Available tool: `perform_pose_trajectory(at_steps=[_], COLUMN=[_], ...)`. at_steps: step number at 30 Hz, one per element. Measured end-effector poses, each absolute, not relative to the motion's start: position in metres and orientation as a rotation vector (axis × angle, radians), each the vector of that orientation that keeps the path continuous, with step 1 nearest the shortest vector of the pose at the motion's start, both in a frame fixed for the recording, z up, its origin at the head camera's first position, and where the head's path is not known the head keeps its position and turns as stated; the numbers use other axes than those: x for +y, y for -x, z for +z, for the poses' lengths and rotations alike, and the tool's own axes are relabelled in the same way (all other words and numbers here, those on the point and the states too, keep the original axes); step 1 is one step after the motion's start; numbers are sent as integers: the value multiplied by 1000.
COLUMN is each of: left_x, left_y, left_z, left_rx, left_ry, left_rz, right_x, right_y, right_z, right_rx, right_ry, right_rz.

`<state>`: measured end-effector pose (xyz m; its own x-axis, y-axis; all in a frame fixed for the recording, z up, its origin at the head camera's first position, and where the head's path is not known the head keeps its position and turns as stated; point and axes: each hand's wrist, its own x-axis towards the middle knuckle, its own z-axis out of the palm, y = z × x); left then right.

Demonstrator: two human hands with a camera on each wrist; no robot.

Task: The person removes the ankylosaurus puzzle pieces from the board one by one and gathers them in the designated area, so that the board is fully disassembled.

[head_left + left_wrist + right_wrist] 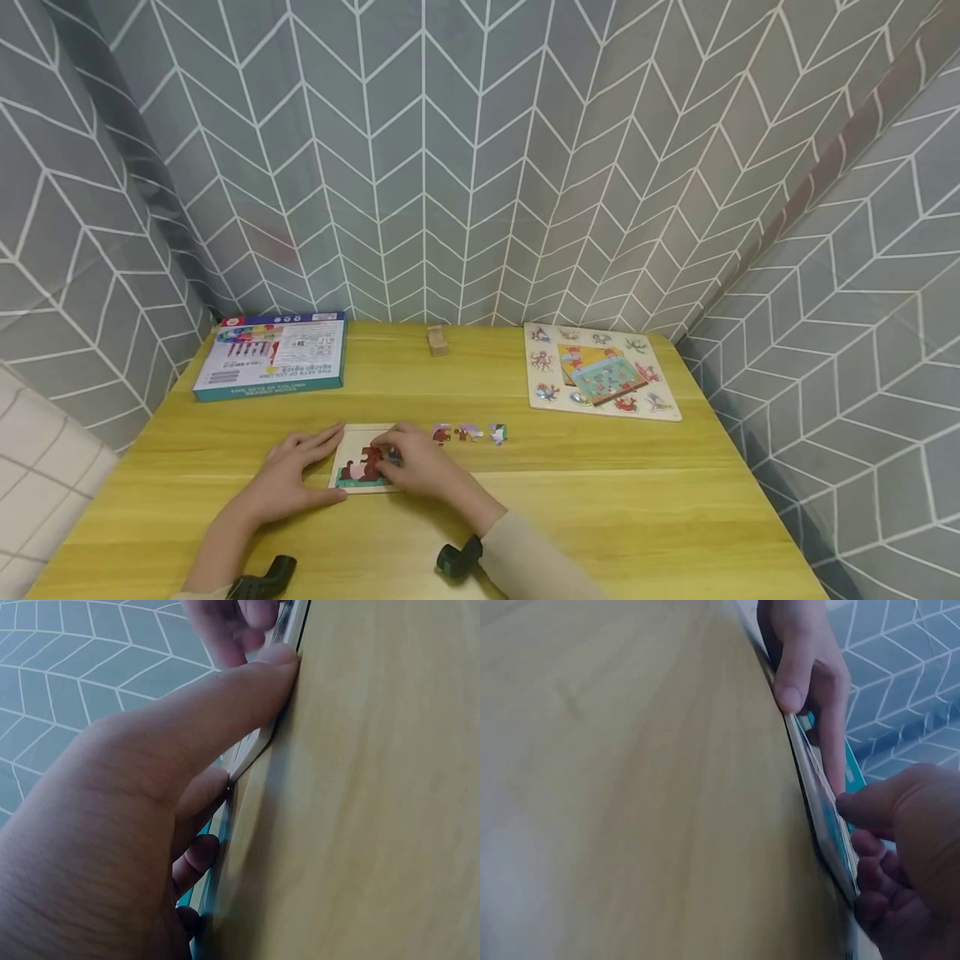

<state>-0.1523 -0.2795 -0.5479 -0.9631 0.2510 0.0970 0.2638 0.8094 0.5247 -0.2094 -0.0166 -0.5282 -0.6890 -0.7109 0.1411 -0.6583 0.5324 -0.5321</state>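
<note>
Clock dirs taken from the puzzle tray, 12 = away from the person. Hands apart, one each side of it.

L hand [288, 475]: at 9 o'clock, thumb & fingers spread wide, thumb touching tray edge nr 7, index fingertip at the corner nr 11. R hand [408, 462]: at 3, over the tray's R part, thumb & fingers bent down to the pic surface; can't tell if a pc is pinched btwn them, as the fingers cover that spot.

Puzzle tray [366, 427]: flat on tbl, btwn the hands, pale rim. Inside, a brown figure w/ pink belly [360, 471] on a green strip toward 6; pale base bare toward 11.

Loose pcs [470, 432]: three in a row btwn 2 & 3, just past R hand, brown/purple/white bits on them.

Further out: dark wrist units [459, 560] on both arms, beige sleeves [536, 560] behind. Box [281, 358] at 10–11, white/teal/purple, lying flat. Small wooden block [437, 342] at 1, nr far tbl edge. Animal board [542, 337] at approx 2, w/ two pic puzzles [609, 379] overlapping on top.

Yellow wood-grain tbl [637, 517] under all; grey chevron curtain [450, 150] at 12.
</note>
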Motion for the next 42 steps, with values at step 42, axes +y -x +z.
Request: perform_pose_trajectory(at_steps=[42], left_x=[-279], left_y=[152], left_z=[-547], left_rx=[-2977], left_ry=[412], left_rz=[-883], right_x=[-30], right_y=[218], right_z=[-522], right_rx=[2625], right_ry=[1087], right_rz=[-831])
